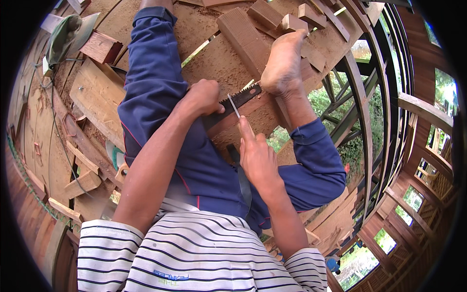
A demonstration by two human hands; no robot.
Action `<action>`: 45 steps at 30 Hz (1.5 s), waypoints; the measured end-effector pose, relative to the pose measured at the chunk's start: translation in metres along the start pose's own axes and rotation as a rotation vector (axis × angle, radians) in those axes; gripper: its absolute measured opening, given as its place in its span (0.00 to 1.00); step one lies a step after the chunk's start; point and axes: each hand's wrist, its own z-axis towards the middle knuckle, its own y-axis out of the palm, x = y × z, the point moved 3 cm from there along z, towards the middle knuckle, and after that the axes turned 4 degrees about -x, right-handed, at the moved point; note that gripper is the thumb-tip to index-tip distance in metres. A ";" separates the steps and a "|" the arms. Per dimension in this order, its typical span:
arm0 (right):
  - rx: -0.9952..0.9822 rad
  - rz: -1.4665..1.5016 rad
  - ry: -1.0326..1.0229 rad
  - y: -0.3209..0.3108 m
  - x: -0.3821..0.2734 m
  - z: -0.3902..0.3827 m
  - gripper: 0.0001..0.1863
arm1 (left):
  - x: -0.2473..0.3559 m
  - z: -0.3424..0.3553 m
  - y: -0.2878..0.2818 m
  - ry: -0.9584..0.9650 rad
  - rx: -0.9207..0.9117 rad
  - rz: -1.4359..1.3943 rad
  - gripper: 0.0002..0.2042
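Note:
A dark saw blade (249, 94) with its teeth up lies along a reddish wooden beam (228, 127) between my legs. My left hand (206, 97) is closed on the blade's left part, thumb and fingers pressed against it. In my right hand (258, 158) is a thin metal file (233, 105), the forefinger stretched along it. The file's tip crosses the toothed edge near the middle of the visible blade. The file's handle end is hidden in my palm. My bare right foot (284, 63) rests beside the blade's far end, on the wood.
Several cut wood blocks (265, 13) and a thick timber (243, 41) lie beyond my hands on sawdust-covered boards. At the far left, a green cap (68, 36) is near a reddish block (100, 46). A dark cable crosses the left boards. Greenery shows through an open frame (357, 97) at right.

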 end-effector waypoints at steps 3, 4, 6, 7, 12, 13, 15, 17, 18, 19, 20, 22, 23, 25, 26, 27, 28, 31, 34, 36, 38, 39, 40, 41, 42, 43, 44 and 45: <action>-0.016 -0.004 -0.019 -0.007 -0.005 0.030 0.31 | 0.000 0.003 0.003 0.002 -0.004 0.004 0.28; -0.011 -0.012 -0.047 -0.013 -0.009 0.045 0.31 | -0.002 0.007 0.002 -0.002 0.003 0.013 0.28; 0.065 0.050 -0.106 -0.019 -0.014 0.043 0.32 | -0.011 0.009 0.015 0.027 0.113 0.019 0.22; 0.133 0.119 -0.155 -0.020 -0.010 0.042 0.32 | -0.011 0.007 0.014 0.029 0.174 0.015 0.19; 0.348 0.313 -0.275 -0.034 0.006 0.022 0.32 | -0.009 0.009 0.005 0.016 0.094 -0.038 0.21; 0.312 0.281 -0.242 -0.029 0.009 0.018 0.32 | -0.008 0.009 0.004 0.020 0.083 -0.040 0.21; 0.241 0.217 -0.178 -0.014 0.016 0.010 0.32 | -0.006 0.008 0.001 0.026 0.061 -0.046 0.21; 0.210 0.228 -0.162 -0.003 0.017 0.002 0.31 | -0.007 0.008 0.002 0.033 0.068 -0.040 0.21; 0.195 0.233 -0.155 0.000 0.016 0.000 0.31 | -0.008 0.009 0.002 0.035 0.072 -0.037 0.21; 0.171 0.232 -0.135 0.002 0.015 -0.001 0.31 | -0.007 0.008 0.002 0.039 0.075 -0.032 0.21; 0.147 0.231 -0.115 0.004 0.014 -0.002 0.31 | -0.006 0.007 0.002 0.042 0.078 -0.028 0.21; 0.122 0.216 -0.100 0.008 0.015 -0.003 0.32 | -0.006 0.008 0.002 0.041 0.078 -0.018 0.21; 0.121 0.203 -0.104 0.013 0.018 -0.002 0.32 | -0.007 0.009 0.002 0.036 0.075 -0.011 0.21; 0.118 0.176 -0.104 0.016 0.020 -0.002 0.34 | -0.007 0.009 0.003 0.031 0.076 -0.003 0.21; 0.115 0.163 -0.100 0.016 0.021 -0.002 0.34 | -0.007 0.009 0.003 0.032 0.080 0.000 0.21; 0.113 0.150 -0.096 0.016 0.021 -0.002 0.35 | -0.007 0.009 0.003 0.033 0.084 0.002 0.21; 0.105 0.113 -0.081 0.017 0.019 -0.004 0.35 | -0.005 0.006 0.002 0.018 0.053 0.004 0.23; 0.062 0.028 -0.035 0.012 0.012 -0.007 0.36 | -0.001 0.002 -0.002 -0.004 -0.008 0.003 0.27; -0.002 0.010 -0.001 0.008 0.004 0.001 0.36 | -0.003 0.004 0.002 0.002 -0.014 0.001 0.27; -0.009 0.004 0.008 0.000 -0.006 0.025 0.35 | -0.002 0.006 0.003 -0.004 -0.014 0.022 0.26; 0.057 -0.047 -0.023 -0.005 -0.015 0.052 0.33 | -0.008 0.009 0.007 0.035 0.065 0.015 0.21; 0.093 -0.075 -0.040 -0.009 -0.019 0.059 0.33 | -0.011 0.011 0.010 0.055 0.107 0.011 0.19; 0.180 -0.008 -0.090 -0.016 -0.018 0.065 0.32 | -0.011 0.011 0.011 0.058 0.138 0.001 0.19; 0.267 0.059 -0.141 -0.025 -0.016 0.068 0.31 | -0.010 0.010 0.013 0.062 0.168 -0.010 0.19; 0.353 0.125 -0.192 -0.034 -0.012 0.069 0.31 | -0.011 0.011 0.013 0.067 0.199 -0.021 0.19; 0.343 0.151 -0.203 -0.037 -0.007 0.062 0.30 | -0.009 0.010 0.015 0.045 0.160 -0.022 0.19; 0.334 0.177 -0.219 -0.044 -0.006 0.053 0.30 | -0.007 0.009 0.008 0.020 0.125 -0.024 0.19; 0.325 0.203 -0.234 -0.046 -0.004 0.045 0.30 | -0.007 0.007 0.007 -0.003 0.091 -0.026 0.20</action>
